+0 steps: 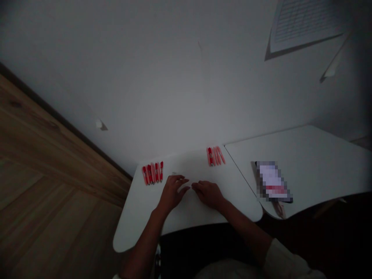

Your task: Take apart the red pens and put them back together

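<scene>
Both my hands rest on a small white table point(136, 221), fingertips almost touching. My left hand point(172, 192) lies with its fingers stretched and slightly spread, holding nothing that I can see. My right hand point(208, 193) lies palm down with the fingers curled a little toward the left hand. A row of several red pens or markers point(152, 173) lies just beyond my left hand. A second row of several red and pink pens point(215, 155) lies at the table's far edge, beyond my right hand. The scene is dim.
A second white table point(314, 155) adjoins on the right, with a blurred dark flat object point(273, 182) near its front edge. A white wall stands behind, with a paper sheet point(305, 23) hung high on the right. Wooden floor point(43, 174) lies at left.
</scene>
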{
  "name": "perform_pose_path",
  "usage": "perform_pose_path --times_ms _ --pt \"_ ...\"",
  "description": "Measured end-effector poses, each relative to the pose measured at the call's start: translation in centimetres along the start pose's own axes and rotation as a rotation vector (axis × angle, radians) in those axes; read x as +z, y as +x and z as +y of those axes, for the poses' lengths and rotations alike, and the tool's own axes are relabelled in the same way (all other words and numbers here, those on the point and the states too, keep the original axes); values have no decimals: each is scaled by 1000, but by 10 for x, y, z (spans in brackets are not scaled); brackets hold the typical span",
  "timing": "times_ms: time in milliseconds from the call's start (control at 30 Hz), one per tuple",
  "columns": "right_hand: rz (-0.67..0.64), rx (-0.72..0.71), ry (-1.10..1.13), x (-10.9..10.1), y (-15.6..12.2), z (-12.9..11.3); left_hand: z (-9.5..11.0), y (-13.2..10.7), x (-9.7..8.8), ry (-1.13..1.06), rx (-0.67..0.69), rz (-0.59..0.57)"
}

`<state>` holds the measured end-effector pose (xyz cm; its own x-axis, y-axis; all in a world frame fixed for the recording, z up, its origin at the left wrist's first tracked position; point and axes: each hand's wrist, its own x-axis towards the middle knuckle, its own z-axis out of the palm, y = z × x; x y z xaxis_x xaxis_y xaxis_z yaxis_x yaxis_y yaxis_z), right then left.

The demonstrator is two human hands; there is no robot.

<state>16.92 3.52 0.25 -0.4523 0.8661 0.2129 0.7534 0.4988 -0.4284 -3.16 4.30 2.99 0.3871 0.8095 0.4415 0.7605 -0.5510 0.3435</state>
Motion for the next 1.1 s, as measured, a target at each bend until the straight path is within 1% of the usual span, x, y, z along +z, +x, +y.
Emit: perform_pose_path --times_ms 100,200,467,667,767,867,967,1033,1100 --pt "-7 -31 1 -1 -1 1 2 0 1 1 69 -87" --pt "-9 -40 10 0 -1 1 1 1 0 5 67 -107" --pt "10 -53 29 4 -1 3 -1 -4 2 20 46 -97" --pt "-4 -57 19 0 -1 1 -5 -7 -2 24 23 -86" --pt "-14 -35 12 -1 -1 0 -8 -9 -6 35 7 -79" --pt "-14 -4 2 -1 0 0 -14 -11 -12 50 -14 -84" --pt "7 32 3 0 1 1 -24 -16 -20 39 -32 -78" --pt "43 57 23 2 1 2 -32 -20 -24 38 -62 -46" --pt "90 86 57 5 2 4 -38 -23 -26 57 -126 12"
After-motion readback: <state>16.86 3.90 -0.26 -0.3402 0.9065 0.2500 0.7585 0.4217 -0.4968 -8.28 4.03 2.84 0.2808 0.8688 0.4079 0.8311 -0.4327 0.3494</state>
